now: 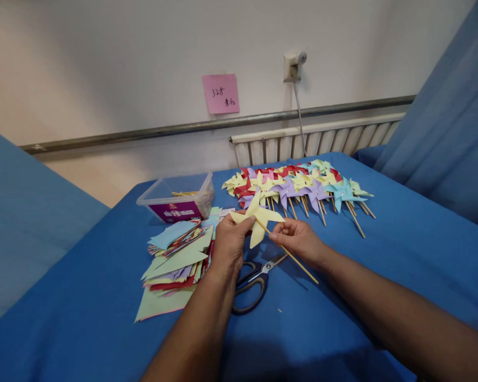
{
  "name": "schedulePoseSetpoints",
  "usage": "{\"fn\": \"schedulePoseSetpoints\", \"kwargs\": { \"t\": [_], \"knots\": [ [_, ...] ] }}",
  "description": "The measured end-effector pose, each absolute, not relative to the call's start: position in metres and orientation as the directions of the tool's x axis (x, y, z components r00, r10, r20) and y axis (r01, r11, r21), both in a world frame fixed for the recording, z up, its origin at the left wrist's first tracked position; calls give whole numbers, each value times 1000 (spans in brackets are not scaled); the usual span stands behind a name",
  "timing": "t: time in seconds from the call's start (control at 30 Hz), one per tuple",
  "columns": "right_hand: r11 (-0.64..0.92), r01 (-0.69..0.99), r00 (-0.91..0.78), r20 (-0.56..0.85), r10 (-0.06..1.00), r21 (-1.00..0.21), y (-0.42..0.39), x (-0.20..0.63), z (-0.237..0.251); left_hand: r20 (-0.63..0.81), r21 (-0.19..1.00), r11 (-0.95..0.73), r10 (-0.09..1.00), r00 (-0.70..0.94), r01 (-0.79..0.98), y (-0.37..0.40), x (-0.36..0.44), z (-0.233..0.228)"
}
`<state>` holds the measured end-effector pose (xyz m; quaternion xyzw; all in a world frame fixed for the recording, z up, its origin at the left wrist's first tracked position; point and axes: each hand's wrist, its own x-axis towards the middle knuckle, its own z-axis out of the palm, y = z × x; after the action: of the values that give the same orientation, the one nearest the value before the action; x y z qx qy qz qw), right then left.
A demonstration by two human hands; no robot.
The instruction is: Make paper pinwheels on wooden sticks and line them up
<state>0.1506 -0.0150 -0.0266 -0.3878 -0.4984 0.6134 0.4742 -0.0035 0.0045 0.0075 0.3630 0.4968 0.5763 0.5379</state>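
Observation:
A pale yellow paper pinwheel (266, 216) is held up over the table, its back with the wooden stick (302, 268) turned toward me. My left hand (233, 239) pinches it near the centre, thumb on the upper end of the stick. The fingers of my right hand (297, 239) are closed on the stick a little lower down. Below the hands lies a pair of scissors (250, 291) with dark handles, its blades partly open. Left of my left hand, folded and cut coloured papers (179, 265) are stacked in an uneven pile.
Behind the papers stands a clear plastic box (207, 196) holding thin sticks. Many pinwheels (298, 183) in several colours lie at the back right of the blue-covered table (402, 254). A radiator (310, 140), a pipe and a plugged-in cord are at the wall.

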Motion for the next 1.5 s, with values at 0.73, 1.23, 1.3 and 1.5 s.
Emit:
{"fn": "schedulePoseSetpoints", "kwargs": {
  "t": [0.73,1.23,1.3,1.5],
  "knots": [
    [131,-118,-86,142,986,-984,-13,147,-29,-85,914,74,996,-9,-400,0,-5,6],
    [-26,-406,-168,46,985,-913,-9,150,-35,-105,930,49,985,-136,-365,3,-5,7],
    [-56,-428,-215,41,976,-902,-9,149,-39,-110,917,69,990,-83,-393,3,-3,5],
    [-137,-405,-328,4,945,-904,-12,142,-45,-84,903,56,995,-45,-427,0,1,5]
  ]
}}
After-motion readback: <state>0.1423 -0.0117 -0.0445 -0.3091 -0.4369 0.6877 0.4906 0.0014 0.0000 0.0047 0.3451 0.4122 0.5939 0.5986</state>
